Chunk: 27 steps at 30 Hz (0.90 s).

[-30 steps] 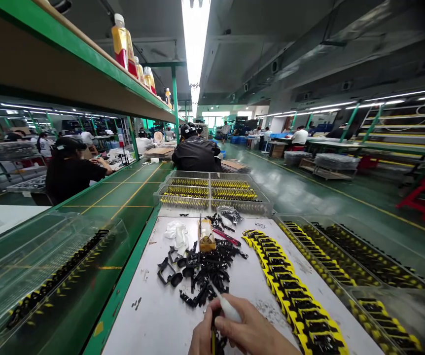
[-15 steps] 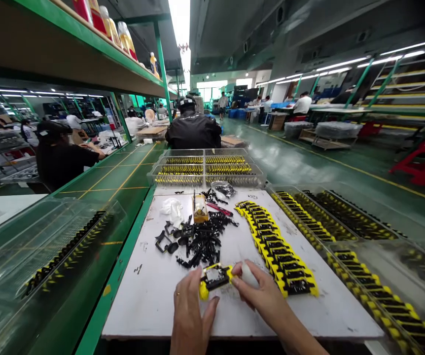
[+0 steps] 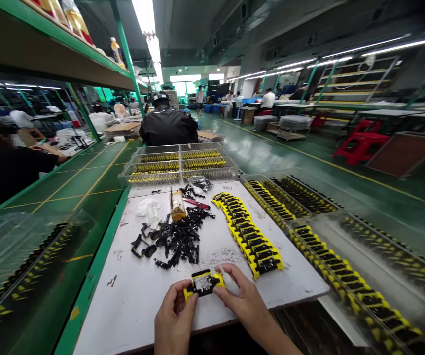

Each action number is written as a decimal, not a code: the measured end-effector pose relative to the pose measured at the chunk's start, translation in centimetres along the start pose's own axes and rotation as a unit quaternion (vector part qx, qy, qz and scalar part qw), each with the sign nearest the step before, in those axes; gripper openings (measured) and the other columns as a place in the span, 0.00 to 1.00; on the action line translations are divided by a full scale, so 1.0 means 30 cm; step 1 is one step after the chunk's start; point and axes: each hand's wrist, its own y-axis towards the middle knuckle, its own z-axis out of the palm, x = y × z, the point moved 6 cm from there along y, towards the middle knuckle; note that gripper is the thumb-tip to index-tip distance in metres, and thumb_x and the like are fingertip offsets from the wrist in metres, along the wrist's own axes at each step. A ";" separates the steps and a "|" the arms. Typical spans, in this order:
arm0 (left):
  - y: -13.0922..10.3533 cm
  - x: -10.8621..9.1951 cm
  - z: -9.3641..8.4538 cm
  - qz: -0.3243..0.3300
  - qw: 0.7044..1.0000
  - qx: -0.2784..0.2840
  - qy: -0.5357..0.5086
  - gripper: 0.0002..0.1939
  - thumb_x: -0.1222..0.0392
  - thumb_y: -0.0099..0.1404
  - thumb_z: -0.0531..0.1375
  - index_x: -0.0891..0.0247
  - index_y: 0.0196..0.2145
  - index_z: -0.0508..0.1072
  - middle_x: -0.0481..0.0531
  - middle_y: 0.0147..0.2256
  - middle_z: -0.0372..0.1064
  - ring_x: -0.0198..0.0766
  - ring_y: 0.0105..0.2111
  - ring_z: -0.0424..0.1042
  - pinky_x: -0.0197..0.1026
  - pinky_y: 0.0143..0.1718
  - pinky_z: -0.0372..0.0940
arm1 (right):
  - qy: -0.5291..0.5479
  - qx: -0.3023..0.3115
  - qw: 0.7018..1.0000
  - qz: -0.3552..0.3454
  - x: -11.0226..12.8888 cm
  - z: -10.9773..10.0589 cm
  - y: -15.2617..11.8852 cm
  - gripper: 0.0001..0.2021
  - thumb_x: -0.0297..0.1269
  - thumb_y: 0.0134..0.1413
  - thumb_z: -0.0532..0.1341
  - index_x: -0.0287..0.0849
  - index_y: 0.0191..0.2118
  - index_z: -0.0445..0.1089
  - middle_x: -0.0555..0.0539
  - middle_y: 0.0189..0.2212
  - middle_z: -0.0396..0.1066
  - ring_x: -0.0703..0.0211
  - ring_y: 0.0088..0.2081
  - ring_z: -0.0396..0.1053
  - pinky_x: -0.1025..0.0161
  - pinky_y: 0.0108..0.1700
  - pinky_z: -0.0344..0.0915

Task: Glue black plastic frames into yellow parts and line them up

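Between my hands is a yellow-and-black plastic part (image 3: 202, 284), lifted near the front edge of the white board (image 3: 120, 305). My left hand (image 3: 174, 308) pinches its left end between thumb and fingers. At the right end, my right hand (image 3: 244, 301) grips it too. A white, rounded, soft-looking object (image 3: 230, 282) is also tucked in the right hand; its kind I cannot tell. Just beyond lies a loose pile of black plastic pieces (image 3: 183, 236). A curved row of similar yellow-and-black parts (image 3: 247, 234) lies to the right on the board.
Clear trays of parts stand behind (image 3: 181, 167), to the right (image 3: 331, 231) and to the left (image 3: 31, 266). On the board are a small yellow box (image 3: 178, 209), a red tool (image 3: 196, 203), crumpled white tissue (image 3: 148, 211) and a plastic bag (image 3: 200, 184). A person in black (image 3: 168, 123) sits ahead.
My view has turned right, so the scene sits further left. The part has been tipped so its broad face shows. My left thumb, apart from it before, now presses on it.
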 end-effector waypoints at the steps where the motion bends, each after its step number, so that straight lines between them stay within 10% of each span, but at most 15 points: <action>1: -0.005 0.014 0.005 0.006 1.000 -0.002 0.014 0.22 0.47 0.51 0.65 0.63 0.40 0.73 0.57 0.40 0.75 0.46 0.40 0.74 0.44 0.44 0.67 | -0.008 0.005 1.000 0.004 -0.003 -0.003 -0.007 0.13 0.38 0.49 0.61 0.42 0.43 0.67 0.49 0.36 0.73 0.56 0.37 0.70 0.64 0.40 0.65; 13: -0.066 0.035 0.118 0.019 0.984 -0.020 0.175 0.20 0.49 0.52 0.60 0.58 0.43 0.68 0.44 0.26 0.63 0.39 0.26 0.66 0.40 0.31 0.59 | -0.089 -0.021 0.994 0.060 -0.086 -0.098 -0.105 0.11 0.33 0.48 0.61 0.45 0.40 0.67 0.53 0.34 0.73 0.59 0.36 0.70 0.66 0.39 0.62; 27: -0.049 -0.013 0.540 0.092 0.972 0.160 0.145 0.18 0.64 0.58 0.55 0.61 0.48 0.62 0.46 0.27 0.65 0.39 0.28 0.66 0.39 0.30 0.60 | -0.184 -0.166 0.964 0.092 -0.251 -0.451 -0.137 0.18 0.41 0.49 0.58 0.46 0.47 0.65 0.48 0.46 0.73 0.51 0.47 0.71 0.58 0.48 0.66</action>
